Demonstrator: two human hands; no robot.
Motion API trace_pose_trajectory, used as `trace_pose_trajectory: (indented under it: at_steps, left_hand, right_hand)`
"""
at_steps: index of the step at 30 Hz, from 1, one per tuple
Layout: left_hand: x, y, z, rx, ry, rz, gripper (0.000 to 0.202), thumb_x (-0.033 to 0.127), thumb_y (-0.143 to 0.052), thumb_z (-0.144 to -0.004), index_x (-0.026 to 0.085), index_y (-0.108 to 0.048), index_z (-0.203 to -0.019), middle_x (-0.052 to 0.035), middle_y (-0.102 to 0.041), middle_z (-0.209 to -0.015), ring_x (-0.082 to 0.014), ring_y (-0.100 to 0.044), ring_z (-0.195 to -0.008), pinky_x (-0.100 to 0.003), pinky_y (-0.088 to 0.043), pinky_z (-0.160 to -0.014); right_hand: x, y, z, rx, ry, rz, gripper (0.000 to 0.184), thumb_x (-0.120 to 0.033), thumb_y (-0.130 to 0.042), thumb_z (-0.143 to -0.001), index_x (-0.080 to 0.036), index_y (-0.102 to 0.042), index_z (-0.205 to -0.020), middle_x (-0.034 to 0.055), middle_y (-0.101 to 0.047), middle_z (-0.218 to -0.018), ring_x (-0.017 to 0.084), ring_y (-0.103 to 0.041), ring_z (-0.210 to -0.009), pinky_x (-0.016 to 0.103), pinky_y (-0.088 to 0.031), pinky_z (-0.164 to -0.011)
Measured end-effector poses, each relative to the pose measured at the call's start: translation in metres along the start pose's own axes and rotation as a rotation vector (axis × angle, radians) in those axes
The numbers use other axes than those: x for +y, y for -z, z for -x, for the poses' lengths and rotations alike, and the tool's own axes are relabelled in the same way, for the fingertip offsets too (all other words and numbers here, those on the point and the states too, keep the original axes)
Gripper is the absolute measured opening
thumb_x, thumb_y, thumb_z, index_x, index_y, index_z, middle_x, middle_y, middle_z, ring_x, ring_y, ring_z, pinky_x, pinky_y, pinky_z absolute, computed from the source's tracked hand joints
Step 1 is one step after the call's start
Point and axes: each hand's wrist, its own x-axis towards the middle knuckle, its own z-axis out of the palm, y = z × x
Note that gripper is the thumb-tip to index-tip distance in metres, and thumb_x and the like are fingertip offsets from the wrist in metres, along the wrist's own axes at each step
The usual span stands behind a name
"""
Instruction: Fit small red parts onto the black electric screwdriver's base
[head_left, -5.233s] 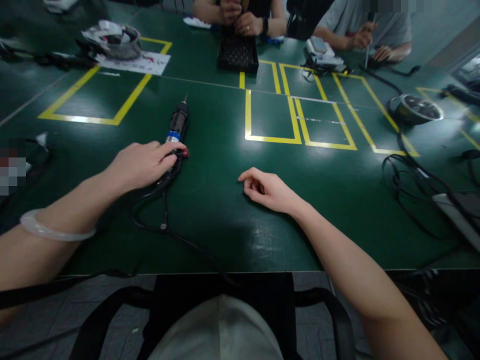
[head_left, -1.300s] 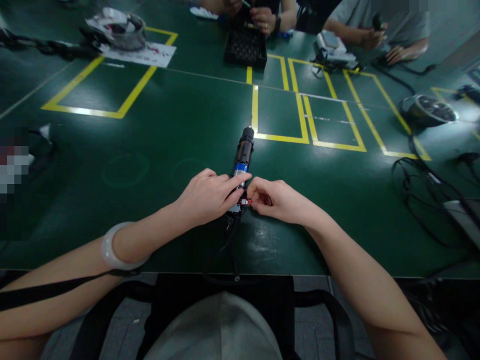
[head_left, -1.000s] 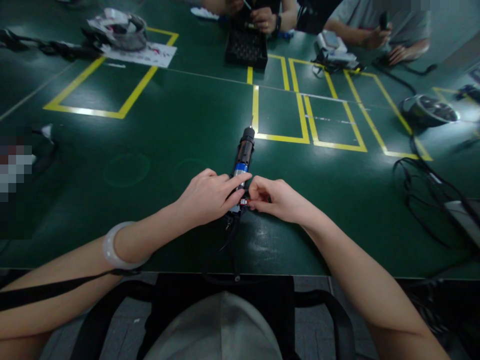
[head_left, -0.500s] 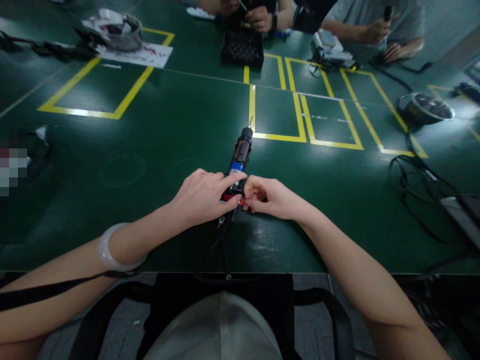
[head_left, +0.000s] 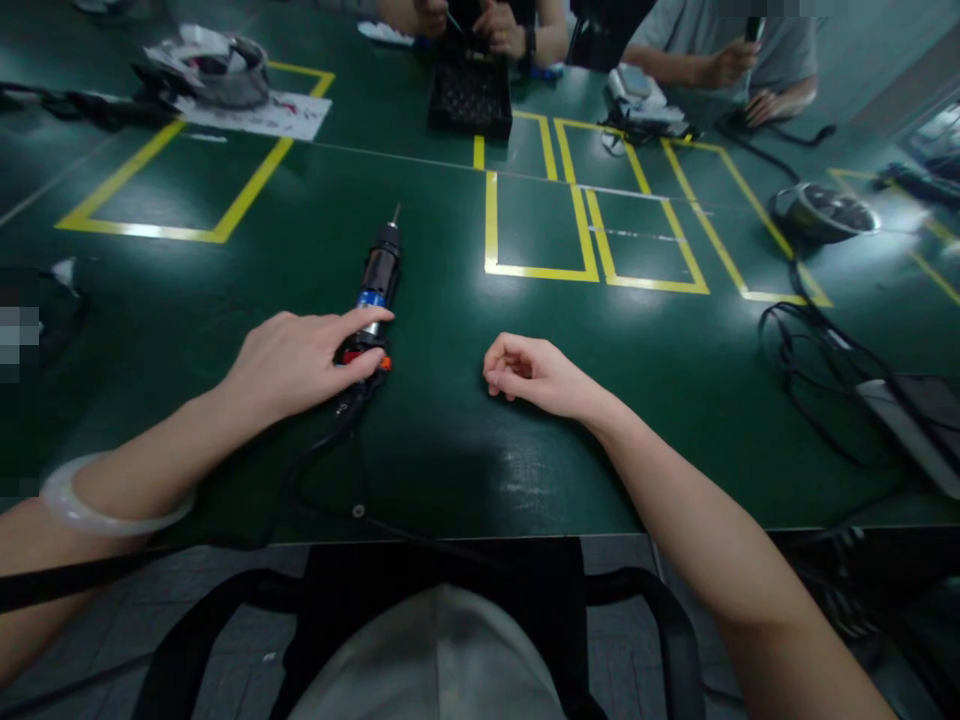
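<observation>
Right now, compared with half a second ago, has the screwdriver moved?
Yes. Under the left hand, the screwdriver has shifted left, away from the yellow tape its tip was beside.

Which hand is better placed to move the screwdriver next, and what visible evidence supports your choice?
Probably the left hand: it lies over the screwdriver, in contact behind the blue band. The right hand is curled, apart from it.

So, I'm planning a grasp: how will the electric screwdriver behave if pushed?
The electric screwdriver might roll, as it looks cylindrical. It also looks straight, so probably stiff; its black cable, lying in curves, would likely flex and drag.
</observation>
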Motion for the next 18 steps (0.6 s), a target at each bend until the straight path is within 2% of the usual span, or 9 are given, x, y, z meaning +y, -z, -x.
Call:
trace_pose_trajectory:
  at_steps: [3,6,11,14,18]
  left_hand:
    - [-0.041,-0.001,-0.001,-0.015,0.073,-0.071,0.058,0.059,-0.032,-0.101,0.035,-0.044,-0.152,-0.0037,-0.071,-0.123,-0.0234,-0.064,-0.081,-0.030,-0.043,-0.069]
    - [-0.085,-0.005,-0.005,-0.017,0.158,-0.117,0.062,0.064,-0.026,-0.102,0.035,-0.041,-0.154,-0.0032,-0.071,-0.115,-0.0177,-0.055,-0.071,-0.026,-0.040,-0.066]
    - [-0.150,-0.014,-0.018,-0.087,0.323,-0.072,0.077,0.078,-0.012,-0.095,0.038,-0.035,-0.157,-0.0045,-0.063,-0.129,-0.0183,-0.050,-0.078,-0.029,-0.038,-0.073]
    - [-0.177,-0.018,-0.025,-0.077,0.354,-0.022,0.085,0.084,-0.007,-0.090,0.039,-0.035,-0.157,-0.0003,-0.061,-0.133,-0.0187,-0.050,-0.085,-0.029,-0.035,-0.077]
    - [-0.199,-0.022,-0.033,-0.057,0.380,0.003,0.092,0.089,-0.004,-0.085,0.039,-0.034,-0.157,0.0030,-0.059,-0.135,-0.0180,-0.050,-0.089,-0.030,-0.036,-0.081]
  right_hand:
    - [-0.001,-0.001,0.000,-0.003,-0.002,0.009,0.008,-0.023,-0.061,-0.090,-0.017,-0.056,-0.088,-0.0007,-0.065,-0.073,0.009,-0.057,-0.062,0.022,-0.044,-0.059]
    - [0.000,-0.001,-0.001,0.000,-0.010,0.013,0.010,-0.026,-0.061,-0.090,-0.016,-0.057,-0.089,0.0000,-0.066,-0.074,0.009,-0.056,-0.062,0.022,-0.044,-0.058]
    - [0.000,0.000,-0.002,0.008,-0.038,-0.004,0.012,-0.028,-0.061,-0.090,-0.017,-0.057,-0.089,-0.0004,-0.066,-0.073,0.008,-0.056,-0.061,0.022,-0.045,-0.057]
    - [0.000,0.000,-0.002,0.009,-0.046,-0.008,0.012,-0.028,-0.062,-0.090,-0.017,-0.057,-0.089,-0.0003,-0.066,-0.073,0.008,-0.055,-0.061,0.021,-0.044,-0.056]
    - [0.000,0.000,-0.002,0.002,-0.046,-0.001,0.012,-0.028,-0.061,-0.091,-0.017,-0.058,-0.090,0.0000,-0.066,-0.074,0.008,-0.056,-0.062,0.021,-0.045,-0.057]
